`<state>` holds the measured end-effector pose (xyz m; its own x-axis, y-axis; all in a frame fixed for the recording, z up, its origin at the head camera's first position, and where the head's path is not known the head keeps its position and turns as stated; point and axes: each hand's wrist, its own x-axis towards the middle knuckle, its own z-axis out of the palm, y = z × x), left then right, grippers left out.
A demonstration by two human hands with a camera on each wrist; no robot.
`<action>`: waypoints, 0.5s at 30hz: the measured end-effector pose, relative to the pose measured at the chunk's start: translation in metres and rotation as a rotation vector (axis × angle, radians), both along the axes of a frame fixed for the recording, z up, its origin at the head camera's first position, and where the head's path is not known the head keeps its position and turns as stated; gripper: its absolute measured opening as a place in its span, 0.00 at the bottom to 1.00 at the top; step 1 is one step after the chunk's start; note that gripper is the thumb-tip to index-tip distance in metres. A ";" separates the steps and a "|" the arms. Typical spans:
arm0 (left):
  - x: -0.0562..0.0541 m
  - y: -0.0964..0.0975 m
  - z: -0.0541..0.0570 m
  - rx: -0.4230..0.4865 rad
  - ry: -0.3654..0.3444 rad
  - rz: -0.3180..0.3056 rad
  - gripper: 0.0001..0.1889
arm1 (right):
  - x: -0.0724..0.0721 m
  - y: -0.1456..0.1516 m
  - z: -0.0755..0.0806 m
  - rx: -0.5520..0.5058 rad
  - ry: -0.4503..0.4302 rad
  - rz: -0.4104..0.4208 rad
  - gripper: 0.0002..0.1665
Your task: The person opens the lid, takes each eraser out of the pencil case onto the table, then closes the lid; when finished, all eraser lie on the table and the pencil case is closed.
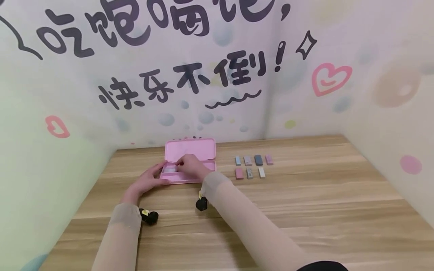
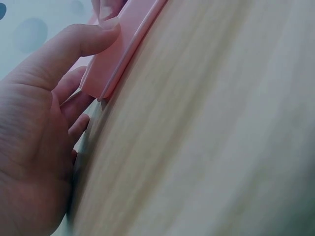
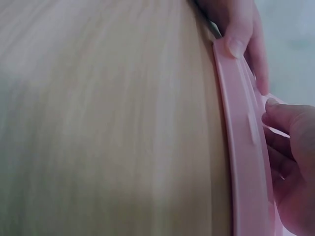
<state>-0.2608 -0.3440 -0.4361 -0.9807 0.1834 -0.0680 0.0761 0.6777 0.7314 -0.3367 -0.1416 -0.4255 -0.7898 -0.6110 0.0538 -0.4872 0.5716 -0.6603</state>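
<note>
A pink pencil case [image 1: 190, 149] lies with its lid raised at the back of the table, against the wall. My left hand [image 1: 147, 182] grips its left end, the thumb on the front wall [image 2: 110, 59] and the fingers around the end. Inside the case, at the left, is something whitish [image 1: 169, 169]. My right hand [image 1: 191, 166] reaches over the front wall into the case with bent fingers. In the right wrist view its thumb [image 3: 278, 114] is near the curled fingers, and the case wall hides the fingertips; whether they pinch anything cannot be seen.
Several small eraser-like blocks stand in two rows right of the case, among them a dark blue one [image 1: 259, 160], a pink one [image 1: 239, 173] and a white one [image 1: 262, 172]. The wooden table [image 1: 305, 210] meets printed walls at the back and sides.
</note>
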 end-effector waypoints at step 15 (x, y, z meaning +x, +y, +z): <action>-0.002 -0.001 -0.003 -0.006 -0.006 0.008 0.49 | 0.007 -0.005 -0.002 0.111 0.036 0.004 0.13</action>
